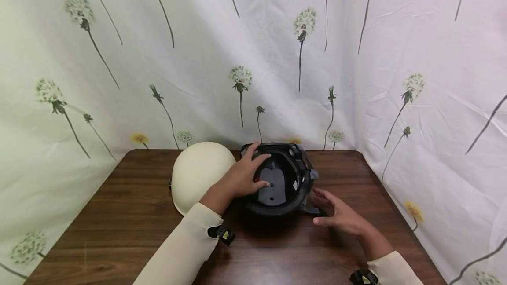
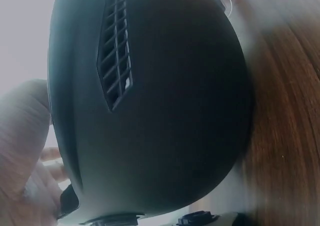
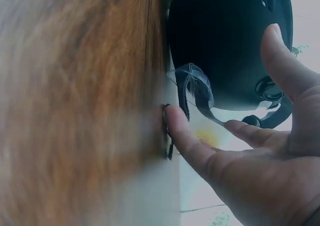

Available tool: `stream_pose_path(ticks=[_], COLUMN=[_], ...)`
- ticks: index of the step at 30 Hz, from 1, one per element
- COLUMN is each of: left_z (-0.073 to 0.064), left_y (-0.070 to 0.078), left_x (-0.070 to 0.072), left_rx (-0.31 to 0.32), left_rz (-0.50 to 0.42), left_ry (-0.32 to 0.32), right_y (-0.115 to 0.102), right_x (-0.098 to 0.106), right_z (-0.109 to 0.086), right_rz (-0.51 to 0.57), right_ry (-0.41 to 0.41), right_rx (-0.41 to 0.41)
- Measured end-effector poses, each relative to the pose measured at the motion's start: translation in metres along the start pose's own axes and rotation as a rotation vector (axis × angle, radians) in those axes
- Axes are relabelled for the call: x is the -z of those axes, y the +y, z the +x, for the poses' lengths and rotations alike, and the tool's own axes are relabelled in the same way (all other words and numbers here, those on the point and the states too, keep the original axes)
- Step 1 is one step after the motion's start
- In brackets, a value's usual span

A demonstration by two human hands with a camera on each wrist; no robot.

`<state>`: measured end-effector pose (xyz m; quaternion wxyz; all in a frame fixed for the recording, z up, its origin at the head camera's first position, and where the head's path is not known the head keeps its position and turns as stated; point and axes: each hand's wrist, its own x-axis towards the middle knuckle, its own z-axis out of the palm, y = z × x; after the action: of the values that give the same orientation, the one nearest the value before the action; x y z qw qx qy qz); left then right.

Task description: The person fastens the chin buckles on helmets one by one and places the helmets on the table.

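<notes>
A black helmet (image 1: 273,184) lies upside down on the table, its dark padded inside facing up. My left hand (image 1: 241,175) reaches over its left rim, fingers spread above the opening; whether they touch the lining is unclear. The left wrist view shows the dark outer shell (image 2: 175,101) with a slatted vent (image 2: 117,51). To the right of the helmet, my right hand (image 1: 342,217) has thumb and fingers apart. Its fingertips are beside the dangling chin strap (image 3: 202,93), partly wrapped in clear plastic, and look close to touching it.
A cream helmet (image 1: 202,175) sits dome up on the left, close to my left forearm. The brown wooden table (image 1: 130,219) meets flower-printed cloth (image 1: 198,78) along its back and right edges.
</notes>
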<state>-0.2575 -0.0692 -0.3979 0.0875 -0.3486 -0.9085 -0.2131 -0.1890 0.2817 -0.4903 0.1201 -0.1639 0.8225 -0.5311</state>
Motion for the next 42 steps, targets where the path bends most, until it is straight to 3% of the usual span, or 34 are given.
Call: stream_pose_path(ticks=[5,14,20,27,35,42], left_z=[0.003,0.006,0.003,0.001,0.002,0.003], left_y=[-0.004,-0.002,-0.002,-0.003,-0.004,-0.004], left_x=[-0.002,-0.006,-0.013,-0.011,-0.007,-0.003], left_rx=[-0.002,-0.004,0.037,0.079,0.086,0.087], left_rz=[-0.027,0.051,0.092,-0.020,-0.075,-0.121], left_ry=[-0.042,-0.098,-0.152,-0.128,-0.136,-0.133], right_y=[0.005,0.000,-0.003,-0.012,-0.023,-0.034], right_x=[-0.004,-0.009,-0.005,-0.004,-0.010,-0.016], right_z=[0.004,0.002,0.000,-0.003,-0.004,-0.003], right_rz=[0.091,0.159,0.128,0.122,-0.023,-0.094], right_ry=[-0.031,-0.023,0.067,0.251,0.503,0.687], right_rx=[0.020,0.028,0.033,0.055,0.251,0.556])
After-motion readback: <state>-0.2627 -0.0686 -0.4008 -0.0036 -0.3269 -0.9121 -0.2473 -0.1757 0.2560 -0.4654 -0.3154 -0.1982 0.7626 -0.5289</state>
